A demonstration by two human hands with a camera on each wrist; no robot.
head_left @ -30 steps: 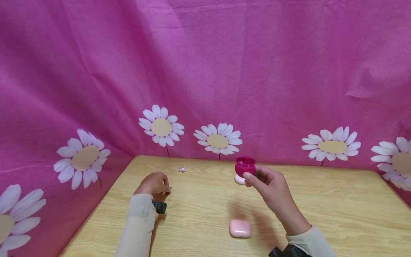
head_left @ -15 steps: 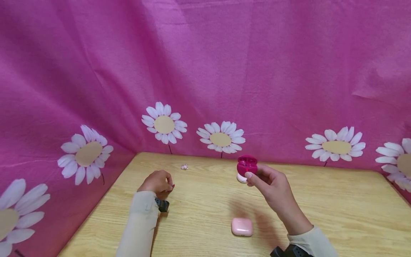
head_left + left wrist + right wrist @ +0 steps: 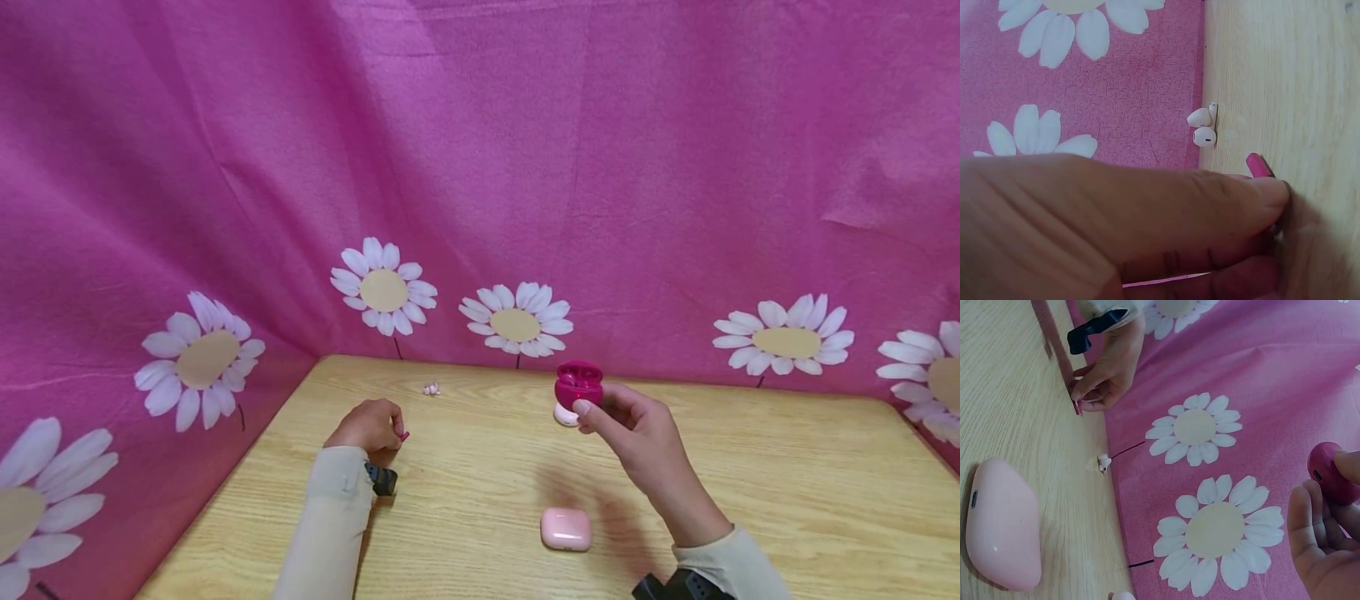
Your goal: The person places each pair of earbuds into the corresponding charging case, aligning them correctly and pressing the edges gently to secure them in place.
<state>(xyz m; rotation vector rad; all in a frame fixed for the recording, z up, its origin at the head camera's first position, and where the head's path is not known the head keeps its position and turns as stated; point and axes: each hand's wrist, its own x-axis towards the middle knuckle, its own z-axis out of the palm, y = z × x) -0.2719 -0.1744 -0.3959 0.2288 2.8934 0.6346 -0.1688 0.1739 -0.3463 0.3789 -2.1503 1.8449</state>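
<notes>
Your left hand (image 3: 366, 425) pinches a magenta earbud (image 3: 1257, 164) at the bench (image 3: 465, 475), left of centre in the head view, while your right hand (image 3: 641, 442) grips the open magenta earbud case (image 3: 578, 390), right of centre.

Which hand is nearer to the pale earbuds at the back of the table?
Left. The left hand is just in front and left of the pale earbuds; the right hand is well to their right, holding the open magenta case.
</notes>
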